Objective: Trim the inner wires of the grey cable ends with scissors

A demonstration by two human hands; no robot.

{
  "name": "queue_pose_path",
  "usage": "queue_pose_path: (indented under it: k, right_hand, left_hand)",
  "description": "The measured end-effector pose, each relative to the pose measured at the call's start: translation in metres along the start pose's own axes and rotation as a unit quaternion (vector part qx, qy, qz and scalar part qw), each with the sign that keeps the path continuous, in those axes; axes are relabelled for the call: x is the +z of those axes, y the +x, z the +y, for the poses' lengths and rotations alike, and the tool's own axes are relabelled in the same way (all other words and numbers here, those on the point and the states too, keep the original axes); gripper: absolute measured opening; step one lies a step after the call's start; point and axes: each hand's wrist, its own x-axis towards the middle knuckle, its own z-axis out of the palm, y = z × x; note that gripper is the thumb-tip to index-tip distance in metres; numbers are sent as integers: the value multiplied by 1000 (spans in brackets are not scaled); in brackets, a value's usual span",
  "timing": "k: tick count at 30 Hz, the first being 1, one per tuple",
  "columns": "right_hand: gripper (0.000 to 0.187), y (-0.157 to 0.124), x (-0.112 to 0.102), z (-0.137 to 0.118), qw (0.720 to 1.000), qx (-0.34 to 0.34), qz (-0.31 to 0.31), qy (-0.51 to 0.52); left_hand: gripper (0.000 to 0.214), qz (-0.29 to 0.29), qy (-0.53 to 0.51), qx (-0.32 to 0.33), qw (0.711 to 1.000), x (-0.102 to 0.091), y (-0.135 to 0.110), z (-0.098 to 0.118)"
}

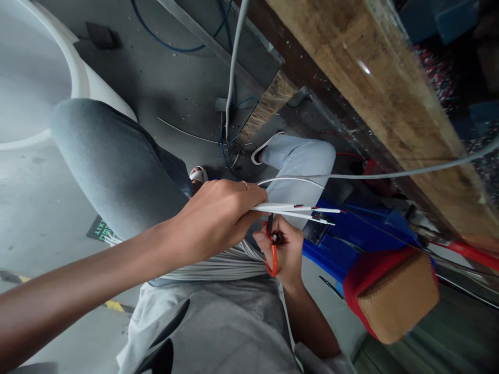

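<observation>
In the head view my left hand (pixel 222 213) is closed around several thin white cables (pixel 288 206) whose ends point right. Small dark, red and green inner wires show at their tips. Just below and to the right, my right hand (pixel 288 244) grips a small orange-handled cutter (pixel 273 259). Its dark head sits close under the white cables; whether it touches them I cannot tell. A thick bundle of pale grey-white cables (pixel 222 266) lies across my lap, partly hidden by my left forearm.
A big white tub (pixel 83 78) stands at upper left. A worn wooden bench edge (pixel 362 78) runs along the right. A grey cable (pixel 390 174) stretches over my knee. Beside me are a blue bin (pixel 362 228) and a red-and-tan padded thing (pixel 397 301). Blue cable (pixel 187 50) lies on the floor.
</observation>
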Motion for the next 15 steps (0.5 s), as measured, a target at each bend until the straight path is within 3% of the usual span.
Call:
queue_pose_path:
  k: [11, 15]
  right_hand:
    - [30, -3, -1, 1, 999, 4, -43, -11]
    - [25, -4, -24, -3, 999, -6, -36, -34]
  left_hand:
    - [19, -9, -52, -36, 998, -2, 0, 0]
    - [20, -14, -74, -34, 997, -6, -2, 1]
